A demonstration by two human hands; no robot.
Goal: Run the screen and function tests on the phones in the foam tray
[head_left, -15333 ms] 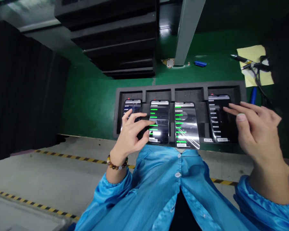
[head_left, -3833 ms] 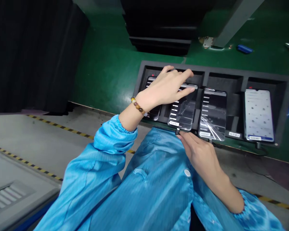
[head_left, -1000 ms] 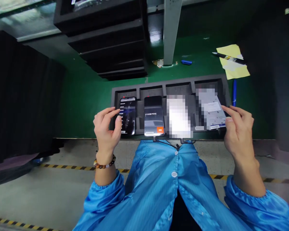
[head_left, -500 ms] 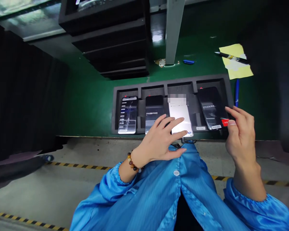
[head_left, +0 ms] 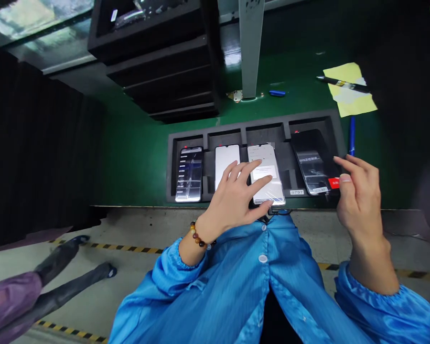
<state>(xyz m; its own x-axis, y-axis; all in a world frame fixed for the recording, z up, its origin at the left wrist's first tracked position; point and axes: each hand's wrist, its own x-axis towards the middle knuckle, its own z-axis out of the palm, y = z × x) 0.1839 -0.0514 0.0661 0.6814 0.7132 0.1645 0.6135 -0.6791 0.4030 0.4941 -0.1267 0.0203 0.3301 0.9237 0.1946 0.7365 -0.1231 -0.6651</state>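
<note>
The third phone (head_left: 275, 184), counted from the left, lies w/ lit white screen and a pop-up box in the third compt. of the black tray (head_left: 252, 123); a thin black cable (head_left: 284, 212) is at its lower edge. Over it is the L hand (head_left: 232, 198), palm down, fingers spread wide, seen to grip nothing; if the fingertips touch the glass, I cannot tell. Same hand covers the lower part of the second phone (head_left: 223, 163), whose screen is also white. The fourth phone (head_left: 310, 160), in the last compt. on the right, is slanted a bit, w/ dark screen and a red button (head_left: 333, 183). The R hand (head_left: 360, 193) is just beside this button, thumb and index finger a little apart; contact w/ the phone is not clear. The first phone (head_left: 189, 174), at far left, shows a list on dark screen. A label "0797" (head_left: 296, 192) is on the near rim, btwn third and fourth phones. Right of the tray, a blue pen (head_left: 351, 136) lies on the green table (head_left: 136, 167); farther back, a black pen (head_left: 346, 86) crosses yellow paper (head_left: 358, 105). A blue cap (head_left: 277, 93) is nr the grey post (head_left: 251, 48). At lower left are another person's legs (head_left: 73, 289).
</note>
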